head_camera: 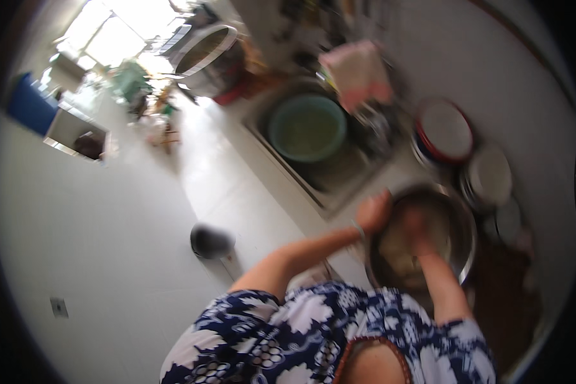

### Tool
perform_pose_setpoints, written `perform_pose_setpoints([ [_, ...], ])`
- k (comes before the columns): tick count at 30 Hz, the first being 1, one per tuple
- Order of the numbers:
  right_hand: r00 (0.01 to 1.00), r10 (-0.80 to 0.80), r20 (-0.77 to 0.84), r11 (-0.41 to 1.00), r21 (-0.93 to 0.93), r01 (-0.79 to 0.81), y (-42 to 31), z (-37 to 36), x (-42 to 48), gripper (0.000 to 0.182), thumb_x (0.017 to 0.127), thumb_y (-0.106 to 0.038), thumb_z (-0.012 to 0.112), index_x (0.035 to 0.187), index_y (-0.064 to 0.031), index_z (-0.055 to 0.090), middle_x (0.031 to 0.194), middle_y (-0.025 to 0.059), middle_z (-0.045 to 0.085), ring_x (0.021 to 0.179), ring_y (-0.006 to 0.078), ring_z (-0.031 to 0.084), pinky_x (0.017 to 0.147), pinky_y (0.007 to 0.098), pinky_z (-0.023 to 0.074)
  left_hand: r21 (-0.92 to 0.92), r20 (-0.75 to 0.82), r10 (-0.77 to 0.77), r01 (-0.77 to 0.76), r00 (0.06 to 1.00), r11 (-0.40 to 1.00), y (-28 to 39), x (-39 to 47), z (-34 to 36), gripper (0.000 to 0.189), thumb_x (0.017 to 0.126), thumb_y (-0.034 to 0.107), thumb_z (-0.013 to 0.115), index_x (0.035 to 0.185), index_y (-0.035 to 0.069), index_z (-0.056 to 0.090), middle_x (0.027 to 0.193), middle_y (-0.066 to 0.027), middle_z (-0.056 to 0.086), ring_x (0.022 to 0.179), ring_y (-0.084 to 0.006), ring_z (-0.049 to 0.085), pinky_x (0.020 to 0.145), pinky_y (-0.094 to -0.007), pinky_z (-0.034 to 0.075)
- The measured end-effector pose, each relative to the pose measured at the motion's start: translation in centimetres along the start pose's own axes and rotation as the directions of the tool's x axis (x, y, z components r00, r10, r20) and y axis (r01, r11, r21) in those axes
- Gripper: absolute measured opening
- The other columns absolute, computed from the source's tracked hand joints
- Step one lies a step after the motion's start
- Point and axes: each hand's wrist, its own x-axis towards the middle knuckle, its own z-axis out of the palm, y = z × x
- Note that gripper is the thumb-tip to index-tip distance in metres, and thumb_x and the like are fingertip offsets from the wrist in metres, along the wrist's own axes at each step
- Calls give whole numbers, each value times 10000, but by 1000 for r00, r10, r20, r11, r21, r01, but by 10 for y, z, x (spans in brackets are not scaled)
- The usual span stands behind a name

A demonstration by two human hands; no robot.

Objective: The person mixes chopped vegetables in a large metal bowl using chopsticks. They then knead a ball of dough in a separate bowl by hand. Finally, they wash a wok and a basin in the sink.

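A large round metal basin (466, 240) stands on the counter just in front of my body, with pale, wet-looking contents (403, 261) that the blur leaves unclear. My left hand (375, 211) rests at the basin's left rim, a light bracelet on its wrist. Inside the basin is my right hand (415, 230), over or in the pale contents; it is badly blurred, and its fingers cannot be made out.
Beyond the basin, a sink (312, 194) holds a green round tub (307, 127) with liquid. A pink and white cloth (360, 72) hangs above it. Stacked enamel bowls (444, 129) and lidded containers (489, 175) line the wall. A dark bin (211, 241) stands on the floor.
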Motion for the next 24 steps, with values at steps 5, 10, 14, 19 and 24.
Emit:
perform_pose_setpoints([
  [5,970,47,237,992,104,-74,-98,-91,23,496,928,-501,424,997,-79,675,937,221,649,867,410,610,788,503,465,110,-123,122,-109,985,988,-35,9,6,212,869,263,539,963,74,548,732,-210,631,643,-437,603,552,-533,479],
  [10,908,5,420,995,-97,40,-123,-160,-25,571,891,-581,431,1010,-95,705,928,207,644,910,370,615,858,470,456,68,-98,132,-126,986,990,-2,6,-9,246,849,293,581,965,87,517,854,-235,647,860,-460,601,707,-540,474],
  [14,904,-130,407,971,-132,199,-124,-149,-53,501,860,-558,525,925,-88,684,902,136,641,879,321,622,801,418,478,60,-74,165,-161,983,985,-18,20,-14,263,855,295,568,943,62,483,869,-230,648,865,-455,597,721,-538,469],
  [19,966,-250,-68,964,-110,242,-115,-157,-127,322,789,-396,659,844,-81,628,871,62,620,838,244,618,764,335,470,34,-49,133,-131,990,991,-2,10,-2,260,854,274,589,921,48,478,848,-228,639,832,-444,599,692,-522,466],
  [24,947,-283,-148,948,-194,253,-98,-132,-95,268,784,-347,678,836,-91,619,782,47,593,759,217,602,725,322,454,-20,-66,157,-159,985,987,8,6,8,228,859,218,607,890,35,474,796,-228,620,772,-438,595,649,-499,459],
])
